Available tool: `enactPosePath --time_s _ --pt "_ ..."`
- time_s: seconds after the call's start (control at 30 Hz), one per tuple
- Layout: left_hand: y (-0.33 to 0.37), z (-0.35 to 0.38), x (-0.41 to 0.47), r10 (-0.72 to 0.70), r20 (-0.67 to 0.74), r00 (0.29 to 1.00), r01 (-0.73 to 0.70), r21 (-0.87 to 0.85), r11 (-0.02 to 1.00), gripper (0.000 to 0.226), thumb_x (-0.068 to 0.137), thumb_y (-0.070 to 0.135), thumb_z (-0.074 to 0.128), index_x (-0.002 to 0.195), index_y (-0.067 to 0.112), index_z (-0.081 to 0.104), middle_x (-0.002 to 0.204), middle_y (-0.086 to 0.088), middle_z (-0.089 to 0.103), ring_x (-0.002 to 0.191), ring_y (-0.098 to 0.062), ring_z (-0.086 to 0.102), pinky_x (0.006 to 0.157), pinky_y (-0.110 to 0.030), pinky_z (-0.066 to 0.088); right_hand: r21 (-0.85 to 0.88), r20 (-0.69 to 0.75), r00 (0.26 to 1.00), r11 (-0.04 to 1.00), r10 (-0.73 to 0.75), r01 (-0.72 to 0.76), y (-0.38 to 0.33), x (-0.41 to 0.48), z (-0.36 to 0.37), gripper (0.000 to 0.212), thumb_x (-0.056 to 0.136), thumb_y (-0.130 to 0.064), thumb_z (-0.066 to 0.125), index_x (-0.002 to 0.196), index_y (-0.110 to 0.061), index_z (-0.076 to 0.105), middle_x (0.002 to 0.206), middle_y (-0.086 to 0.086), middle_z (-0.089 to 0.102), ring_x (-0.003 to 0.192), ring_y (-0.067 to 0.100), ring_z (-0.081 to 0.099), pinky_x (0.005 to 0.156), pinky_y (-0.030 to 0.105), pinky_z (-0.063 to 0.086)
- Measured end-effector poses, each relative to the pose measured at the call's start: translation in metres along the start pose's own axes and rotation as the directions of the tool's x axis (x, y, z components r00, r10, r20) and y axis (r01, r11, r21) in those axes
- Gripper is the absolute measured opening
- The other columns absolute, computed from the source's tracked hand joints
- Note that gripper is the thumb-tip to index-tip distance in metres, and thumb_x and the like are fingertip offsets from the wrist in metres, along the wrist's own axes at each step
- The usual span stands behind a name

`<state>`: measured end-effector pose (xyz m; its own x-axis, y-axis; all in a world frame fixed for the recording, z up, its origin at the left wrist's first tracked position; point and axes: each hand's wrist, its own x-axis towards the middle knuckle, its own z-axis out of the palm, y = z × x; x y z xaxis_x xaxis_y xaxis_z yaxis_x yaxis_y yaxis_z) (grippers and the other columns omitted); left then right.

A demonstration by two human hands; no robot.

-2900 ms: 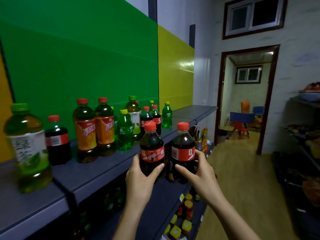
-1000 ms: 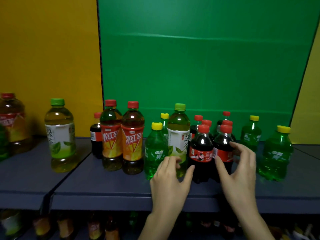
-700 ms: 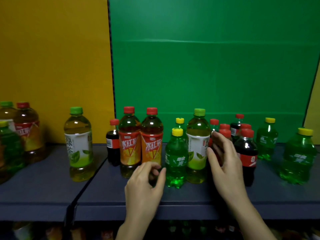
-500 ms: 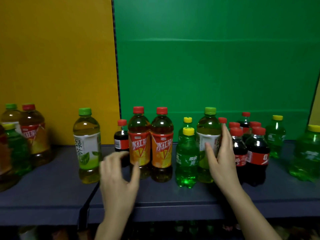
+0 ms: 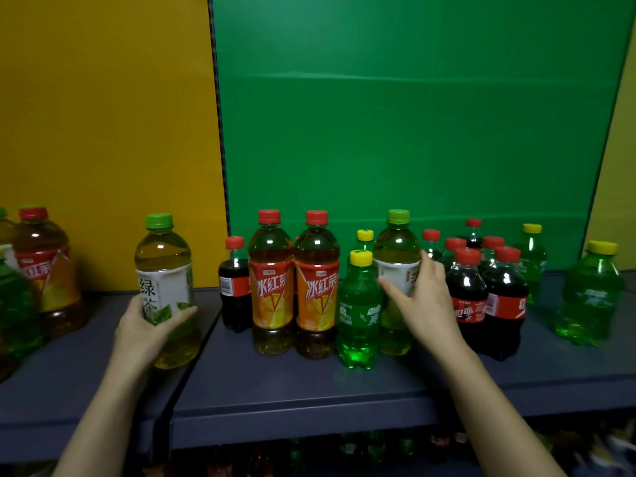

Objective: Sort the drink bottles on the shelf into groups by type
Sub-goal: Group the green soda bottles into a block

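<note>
Drink bottles stand on a dark blue shelf [image 5: 275, 390]. My left hand [image 5: 144, 333] wraps the lower part of a green-tea bottle [image 5: 163, 270] with a green cap at the left. My right hand [image 5: 425, 301] grips a second green-tea bottle [image 5: 395, 249] in the middle cluster. Between them stand two iced-tea bottles [image 5: 272, 287] with red caps and orange labels, and a small cola bottle [image 5: 234, 287] behind. A green soda bottle [image 5: 358, 318] with a yellow cap stands in front. Several cola bottles [image 5: 502, 301] cluster to the right.
More green soda bottles stand at the right [image 5: 590, 301] and back right [image 5: 531, 259]. At the far left are another iced-tea bottle [image 5: 44, 270] and a green bottle [image 5: 15, 304]. Yellow and green panels back the shelf. A lower shelf holds more bottles in the dark.
My left hand moved left and closed around the left green-tea bottle. My right hand closed on the middle green-tea bottle. Earlier both hands set two cola bottles into the cola cluster.
</note>
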<state>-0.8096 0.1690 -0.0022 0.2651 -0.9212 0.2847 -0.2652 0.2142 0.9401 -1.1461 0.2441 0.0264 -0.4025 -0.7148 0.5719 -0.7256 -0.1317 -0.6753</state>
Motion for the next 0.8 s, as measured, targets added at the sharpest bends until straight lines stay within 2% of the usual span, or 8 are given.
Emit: enactPosePath --time_s 0.07,0.2,0.27,0.4,0.5,0.63,0.8 --pt "0.002 0.001 -0.002 0.009 -0.011 1.0 -0.009 -0.008 1.0 0.062 0.067 0.014 0.079 0.121 0.012 0.05 0.123 -0.015 0.057 0.111 -0.031 0.054 0.096 -0.052 0.044 0.033 0.024 0.999 0.999 0.025 -0.026 -0.002 0.004 -0.002 0.068 0.079 -0.032 0.07 0.131 -0.005 0.037 0.126 0.013 0.042 0.116 0.027 0.046 0.094 0.032 0.037" --pt "0.002 0.003 -0.007 0.064 -0.039 0.997 -0.064 0.013 0.998 0.063 0.063 0.019 0.082 0.118 0.013 0.052 0.119 -0.014 0.059 0.109 -0.03 0.056 0.093 -0.052 0.047 0.301 0.198 0.971 0.935 0.13 -0.187 0.0 0.005 -0.001 0.068 0.08 -0.028 0.068 0.131 -0.012 0.027 0.123 0.005 0.048 0.111 0.021 0.051 0.097 0.039 0.044" --pt "0.002 0.002 -0.011 0.09 -0.076 0.993 -0.088 0.034 0.996 0.063 0.062 0.024 0.083 0.116 0.013 0.054 0.117 -0.014 0.061 0.107 -0.03 0.056 0.092 -0.052 0.048 0.366 0.222 0.969 0.911 0.112 -0.19 0.004 0.006 0.002 0.057 0.08 -0.028 0.069 0.124 -0.018 0.033 0.123 0.005 0.051 0.111 0.021 0.053 0.099 0.043 0.045" --pt "0.005 0.001 -0.024 0.13 -0.156 0.979 -0.123 0.051 0.991 0.058 0.061 0.027 0.083 0.111 0.014 0.057 0.108 -0.011 0.064 0.101 -0.026 0.058 0.09 -0.05 0.05 0.309 0.167 0.984 0.945 0.058 -0.108 0.006 0.01 0.002 0.044 0.079 -0.028 0.07 0.111 -0.016 0.042 0.116 0.009 0.055 0.107 0.024 0.055 0.094 0.046 0.047" --pt "0.011 -0.001 -0.035 0.183 -0.181 0.966 -0.173 0.07 0.982 0.055 0.059 0.03 0.084 0.106 0.015 0.06 0.101 -0.008 0.065 0.096 -0.024 0.061 0.087 -0.048 0.052 0.259 0.106 0.994 0.965 0.012 -0.039 0.005 0.012 -0.002 0.048 0.079 -0.028 0.07 0.115 -0.011 0.043 0.116 0.009 0.055 0.107 0.025 0.054 0.092 0.044 0.047" --pt "0.029 -0.004 -0.054 0.248 -0.186 0.951 -0.245 0.041 0.969 0.052 0.057 0.026 0.084 0.103 0.02 0.06 0.101 -0.007 0.065 0.094 -0.02 0.06 0.086 -0.043 0.052 0.244 0.044 0.997 0.969 -0.061 0.048 -0.007 0.013 -0.02 0.053 0.079 -0.033 0.068 0.119 -0.011 0.042 0.117 0.007 0.055 0.106 0.025 0.055 0.091 0.048 0.048" --pt "0.046 -0.01 -0.077 0.287 -0.156 0.945 -0.291 0.0 0.957 0.072 0.037 0.052 0.087 0.1 0.027 0.062 0.1 -0.003 0.068 0.099 -0.021 0.062 0.086 -0.048 0.052 0.222 -0.061 0.986 0.961 -0.155 0.165 -0.021 -0.003 -0.052 0.056 0.078 -0.038 0.068 0.121 -0.013 0.041 0.113 0.004 0.053 0.105 0.023 0.052 0.091 0.045 0.045"
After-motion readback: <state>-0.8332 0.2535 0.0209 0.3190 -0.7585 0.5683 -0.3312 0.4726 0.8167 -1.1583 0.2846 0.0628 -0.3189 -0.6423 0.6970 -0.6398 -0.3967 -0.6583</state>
